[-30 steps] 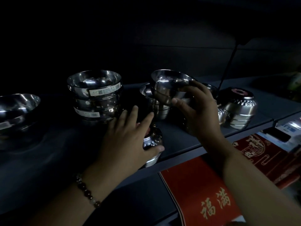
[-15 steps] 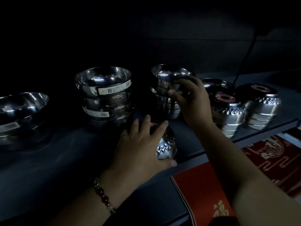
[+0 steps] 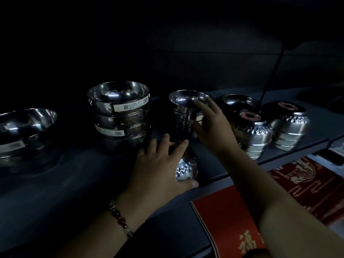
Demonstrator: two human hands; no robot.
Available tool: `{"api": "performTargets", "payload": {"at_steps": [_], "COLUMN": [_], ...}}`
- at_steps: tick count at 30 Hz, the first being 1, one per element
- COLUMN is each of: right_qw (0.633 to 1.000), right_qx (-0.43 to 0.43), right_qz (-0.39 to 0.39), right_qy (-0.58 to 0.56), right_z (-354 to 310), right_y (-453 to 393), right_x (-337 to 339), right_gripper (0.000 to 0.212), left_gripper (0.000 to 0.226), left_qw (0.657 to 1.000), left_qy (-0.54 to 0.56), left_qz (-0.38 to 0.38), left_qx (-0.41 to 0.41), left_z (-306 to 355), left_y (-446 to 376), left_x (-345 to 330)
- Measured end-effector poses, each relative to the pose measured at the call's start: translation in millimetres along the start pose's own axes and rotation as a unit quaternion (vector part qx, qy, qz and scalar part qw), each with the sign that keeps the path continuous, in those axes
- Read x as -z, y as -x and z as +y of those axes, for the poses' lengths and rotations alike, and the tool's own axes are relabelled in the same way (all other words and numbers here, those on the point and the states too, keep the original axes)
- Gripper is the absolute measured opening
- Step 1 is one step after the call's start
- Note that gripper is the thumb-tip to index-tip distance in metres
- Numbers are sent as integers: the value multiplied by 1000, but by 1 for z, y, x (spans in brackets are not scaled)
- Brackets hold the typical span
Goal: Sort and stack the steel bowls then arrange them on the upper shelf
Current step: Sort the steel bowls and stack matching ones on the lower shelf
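My left hand [image 3: 160,170] wraps over a small patterned steel bowl [image 3: 186,169] lying upside down near the shelf's front edge. My right hand [image 3: 214,127] grips the rim of the top bowl [image 3: 184,99] of a small upright stack in the middle of the dark shelf [image 3: 74,183]. A taller stack of large labelled bowls [image 3: 119,112] stands to the left of it. Further left sits a wide steel bowl [image 3: 22,127]. To the right, two stacks of patterned bowls stand upside down [image 3: 253,136] [image 3: 290,127], with an upright bowl [image 3: 236,101] behind them.
Below the shelf edge lie red packages with gold and white print [image 3: 232,220] [image 3: 307,175]. A thin dark bracket [image 3: 273,69] slants down to the shelf at the right. The back wall is dark.
My right hand has set the small bowl down onto the middle stack. My left hand stays on the patterned bowl. The view has shifted, showing more of the right stacks.
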State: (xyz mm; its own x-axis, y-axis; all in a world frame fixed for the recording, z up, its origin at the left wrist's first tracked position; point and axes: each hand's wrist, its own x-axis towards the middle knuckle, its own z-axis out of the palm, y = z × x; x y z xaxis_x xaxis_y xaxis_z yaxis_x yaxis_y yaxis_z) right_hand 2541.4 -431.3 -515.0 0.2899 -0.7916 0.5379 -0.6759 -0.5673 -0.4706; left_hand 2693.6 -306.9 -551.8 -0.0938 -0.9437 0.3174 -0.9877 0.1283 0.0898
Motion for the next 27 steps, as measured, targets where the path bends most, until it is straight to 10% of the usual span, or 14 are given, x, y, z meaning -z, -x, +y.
{"api": "performTargets", "payload": {"at_steps": [19, 27], "right_qw": [995, 979], "right_qx": [-5, -71], "right_qz": [-101, -100], "right_qy": [5, -161], "right_z": [0, -19], "right_y": [86, 99], "right_x": [60, 62], "right_gripper": [73, 78], "left_gripper": [91, 55], "left_qw": [982, 765], "left_qy": [149, 632], "left_qz": [115, 81], "left_qx": [-14, 92], "left_z": [12, 32], "left_y": [24, 26], "left_x": [28, 52]}}
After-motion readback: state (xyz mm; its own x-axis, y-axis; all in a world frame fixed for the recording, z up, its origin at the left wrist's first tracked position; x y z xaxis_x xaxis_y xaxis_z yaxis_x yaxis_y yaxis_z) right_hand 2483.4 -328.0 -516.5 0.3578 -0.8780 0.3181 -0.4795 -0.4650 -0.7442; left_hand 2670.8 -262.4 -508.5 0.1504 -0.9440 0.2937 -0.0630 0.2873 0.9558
